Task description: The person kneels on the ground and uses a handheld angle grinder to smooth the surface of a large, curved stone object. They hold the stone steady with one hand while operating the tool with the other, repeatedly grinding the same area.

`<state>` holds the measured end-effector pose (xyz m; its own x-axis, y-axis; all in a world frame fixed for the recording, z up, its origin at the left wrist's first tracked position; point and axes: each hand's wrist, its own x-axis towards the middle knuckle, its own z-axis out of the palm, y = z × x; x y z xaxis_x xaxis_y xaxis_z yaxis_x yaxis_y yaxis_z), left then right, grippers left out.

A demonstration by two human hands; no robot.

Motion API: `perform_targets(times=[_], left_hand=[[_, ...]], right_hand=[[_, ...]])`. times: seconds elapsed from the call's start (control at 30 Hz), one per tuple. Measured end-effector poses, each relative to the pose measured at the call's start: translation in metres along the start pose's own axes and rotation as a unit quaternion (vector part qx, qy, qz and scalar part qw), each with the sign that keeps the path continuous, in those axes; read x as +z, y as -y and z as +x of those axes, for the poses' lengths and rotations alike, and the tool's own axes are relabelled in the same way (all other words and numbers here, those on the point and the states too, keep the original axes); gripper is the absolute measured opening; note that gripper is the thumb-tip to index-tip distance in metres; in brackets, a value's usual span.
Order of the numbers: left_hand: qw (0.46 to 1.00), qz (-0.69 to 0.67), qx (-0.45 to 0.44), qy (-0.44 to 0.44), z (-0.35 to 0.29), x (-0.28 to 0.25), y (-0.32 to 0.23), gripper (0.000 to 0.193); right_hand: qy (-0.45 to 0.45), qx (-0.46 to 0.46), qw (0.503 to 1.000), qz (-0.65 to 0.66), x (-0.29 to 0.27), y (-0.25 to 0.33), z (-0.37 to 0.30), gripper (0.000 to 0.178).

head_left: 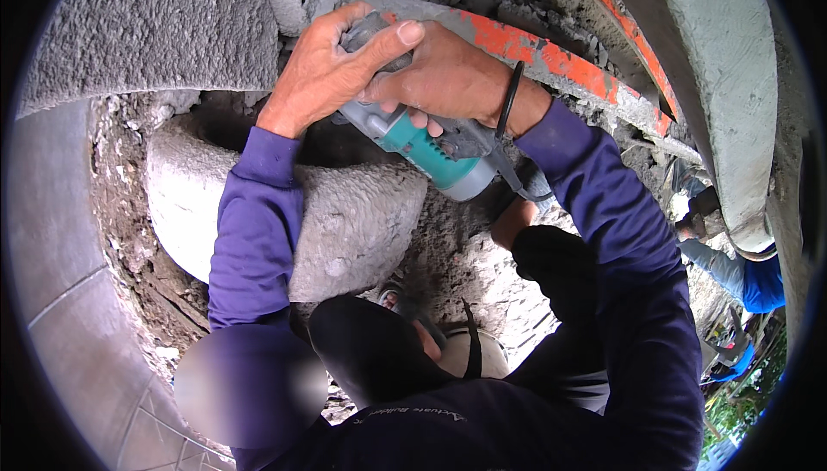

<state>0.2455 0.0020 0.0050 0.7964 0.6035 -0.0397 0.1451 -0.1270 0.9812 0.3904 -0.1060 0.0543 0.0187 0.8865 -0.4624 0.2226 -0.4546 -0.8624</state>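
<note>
Both my hands are closed around an angle grinder (431,154) with a teal and grey body. Its head end points up and to the left, and its rear end slants down to the right. My left hand (323,66) wraps over the head end, thumb laid across toward the other hand. My right hand (452,75) grips the body just behind it, fingertips showing underneath. A dark cord (523,191) leaves the rear, and a black loop circles my right wrist. The grinder's disc is hidden. Below the tool lies a pale, rough, curved concrete piece (362,217) with a dark hollow.
Rough grey concrete (164,23) fills the upper left. A curved strip with chipped orange paint (551,56) crosses beyond my hands, with rubble behind it. Smooth grey tiles (52,213) run along the left. At right, past a pale concrete post (732,83), is another person in blue (762,286).
</note>
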Motion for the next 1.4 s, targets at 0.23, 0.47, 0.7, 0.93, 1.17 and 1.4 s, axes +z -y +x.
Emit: perform_targets(times=[0.23,0.47,0.7,0.93,1.17,1.4], left_hand=[[0.986,0.017,0.120,-0.113,-0.017,0.008,-0.001,0.046],[0.954,0.027,0.265,-0.142,-0.056,0.000,-0.055,0.037],[0.950,0.081,0.253,-0.164,-0.037,-0.006,-0.039,0.037],[0.943,0.175,0.136,-0.247,0.001,-0.019,-0.037,0.062],[0.928,0.191,0.170,-0.272,-0.002,-0.019,-0.041,0.053],[0.917,0.162,0.194,-0.308,0.000,-0.014,-0.035,0.047]], right_hand=[[0.033,0.037,0.998,-0.037,0.023,0.018,-0.017,0.026],[0.040,-0.118,0.967,-0.223,0.017,0.047,-0.053,0.030],[0.057,-0.069,0.973,-0.215,0.005,0.047,-0.026,0.033],[0.132,-0.030,0.973,-0.188,-0.031,0.078,0.012,0.028],[0.116,-0.055,0.963,-0.238,-0.033,0.088,0.017,0.026],[0.110,0.021,0.943,-0.312,-0.022,0.099,0.027,0.028]])
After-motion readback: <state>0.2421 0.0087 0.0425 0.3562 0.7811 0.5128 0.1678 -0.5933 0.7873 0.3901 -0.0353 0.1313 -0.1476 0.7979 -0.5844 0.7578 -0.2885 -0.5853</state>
